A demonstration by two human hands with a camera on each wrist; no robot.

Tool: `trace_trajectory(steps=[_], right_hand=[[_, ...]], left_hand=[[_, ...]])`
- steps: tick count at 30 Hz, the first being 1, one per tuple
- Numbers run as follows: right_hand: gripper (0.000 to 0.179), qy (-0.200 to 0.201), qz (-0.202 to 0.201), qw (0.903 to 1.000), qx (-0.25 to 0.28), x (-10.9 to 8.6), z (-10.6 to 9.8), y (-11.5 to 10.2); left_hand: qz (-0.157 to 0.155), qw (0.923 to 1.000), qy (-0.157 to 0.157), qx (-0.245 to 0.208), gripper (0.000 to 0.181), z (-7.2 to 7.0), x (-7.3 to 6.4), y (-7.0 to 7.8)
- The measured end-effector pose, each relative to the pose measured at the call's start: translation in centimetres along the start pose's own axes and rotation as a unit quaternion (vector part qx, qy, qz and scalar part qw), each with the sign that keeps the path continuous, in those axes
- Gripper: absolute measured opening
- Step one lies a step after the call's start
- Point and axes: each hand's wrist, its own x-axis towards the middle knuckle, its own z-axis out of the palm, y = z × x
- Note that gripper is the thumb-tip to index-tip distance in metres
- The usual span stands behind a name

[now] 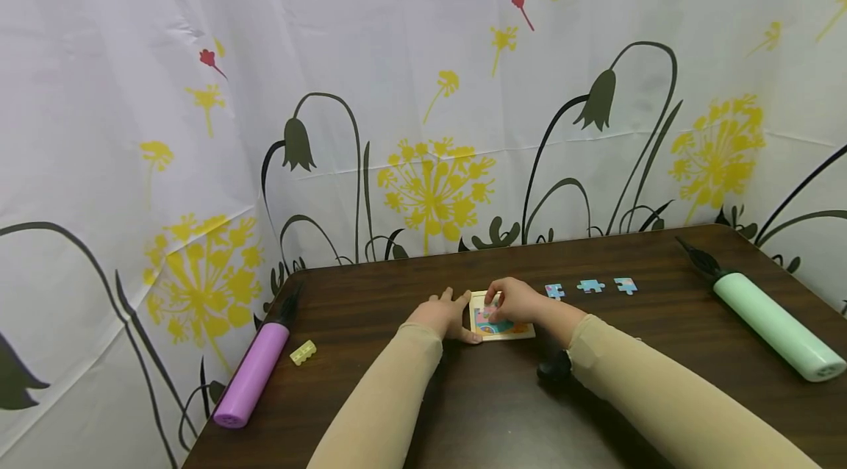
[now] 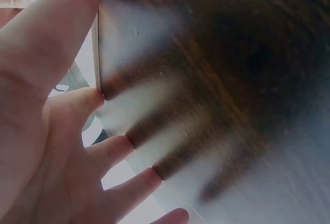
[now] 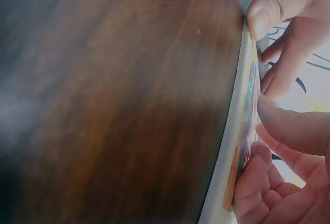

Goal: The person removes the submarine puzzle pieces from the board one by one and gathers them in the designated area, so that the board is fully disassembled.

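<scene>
A small jigsaw puzzle in a pale wooden tray (image 1: 519, 336) lies on the dark table, its colourful picture (image 1: 496, 328) partly covered by fingers. My left hand (image 1: 438, 316) rests at the tray's left side with its fingers spread and fairly straight; the thumb touches the near corner. Over the picture, my right hand (image 1: 519, 301) appears to pinch a puzzle piece between thumb and index finger, low against the surface; the piece is mostly hidden. Seen from the right wrist, the other fingers of that hand (image 3: 289, 177) curl beside the tray wall (image 3: 227, 131).
Three loose puzzle pieces (image 1: 591, 285) lie in a row right of the tray. A purple hand pump (image 1: 254, 375) and a small yellow block (image 1: 303, 353) are at left, a mint-green pump (image 1: 774, 322) at right. A black object (image 1: 554, 367) sits by the right wrist. Behind hangs a flowered curtain (image 1: 423, 87).
</scene>
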Motion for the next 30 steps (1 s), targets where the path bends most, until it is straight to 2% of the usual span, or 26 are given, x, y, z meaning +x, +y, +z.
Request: trace_trajectory(steps=[6, 12, 19, 25, 30], right_hand=[[0.025, -0.007, 0.016, 0.9998, -0.007, 0.14, 0.26, -0.40], [0.030, 0.002, 0.033, 0.9994, -0.004, 0.20, 0.47, -0.72], [0.015, 0.009, 0.030, 0.9986, 0.043, 0.26, 0.40, -0.39], [0.014, 0.018, 0.035, 0.9961, 0.079, 0.14, 0.21, -0.34], [0.011, 0.008, 0.036, 0.9940, 0.103, -0.27, -0.22, -0.59]], left_hand=[[-0.002, 1.0000, -0.003, 0.003, 0.094, 0.08, 0.24, 0.02], [0.000, 1.0000, -0.003, -0.002, 0.095, 0.17, 0.34, -0.06], [-0.001, 1.0000, -0.003, 0.000, 0.095, 0.21, 0.35, -0.09], [-0.006, 1.0000, -0.005, 0.003, 0.096, 0.14, 0.34, 0.04], [-0.010, 0.9999, -0.006, 0.000, 0.096, 0.13, 0.27, 0.13]])
